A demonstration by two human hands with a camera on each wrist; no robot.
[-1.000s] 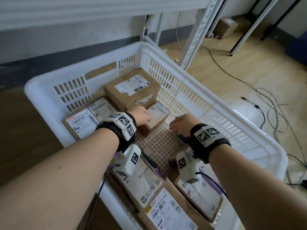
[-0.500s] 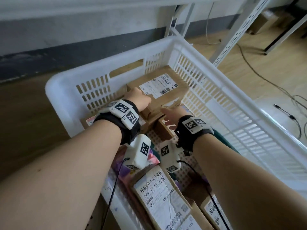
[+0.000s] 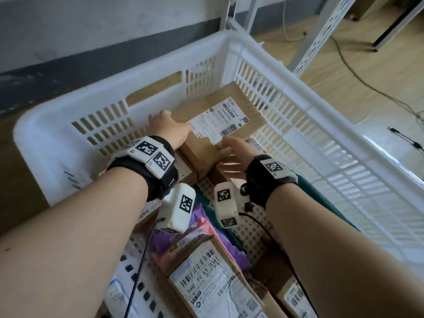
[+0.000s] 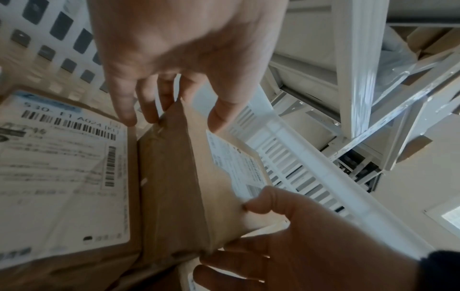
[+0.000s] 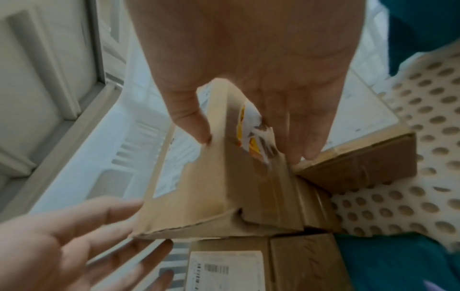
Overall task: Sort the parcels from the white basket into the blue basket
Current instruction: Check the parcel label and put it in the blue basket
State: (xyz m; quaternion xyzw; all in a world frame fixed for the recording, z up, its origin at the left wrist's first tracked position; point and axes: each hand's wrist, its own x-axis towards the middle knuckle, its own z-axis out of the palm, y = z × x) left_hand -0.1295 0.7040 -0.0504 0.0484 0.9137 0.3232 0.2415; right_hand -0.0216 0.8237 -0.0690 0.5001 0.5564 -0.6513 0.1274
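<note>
Cardboard parcel (image 3: 220, 125): lies between both hands at the far end of the white basket (image 3: 286, 92), tilted, one edge raised.
Left hand (image 3: 168, 128): on the parcel's far-left corner, thumb over the top face, fingers curled down the side.
Right hand (image 3: 234, 154): on the near-right corner, thumb on top, fingers along the end face.
Under and beside the hands: flat labelled box (image 4: 62, 177) left of the held parcel, small brown box (image 5: 361, 161) by the right fingers, both touching it.
Nearer the wrists: pink-and-purple mailer (image 3: 195, 235), teal bag (image 3: 307, 193), further labelled cartons (image 3: 213, 283).
Parcel appearance: brown corrugated, white shipping label with barcodes on top, torn yellow-and-white sticker (image 5: 254, 133) on one end.
</note>
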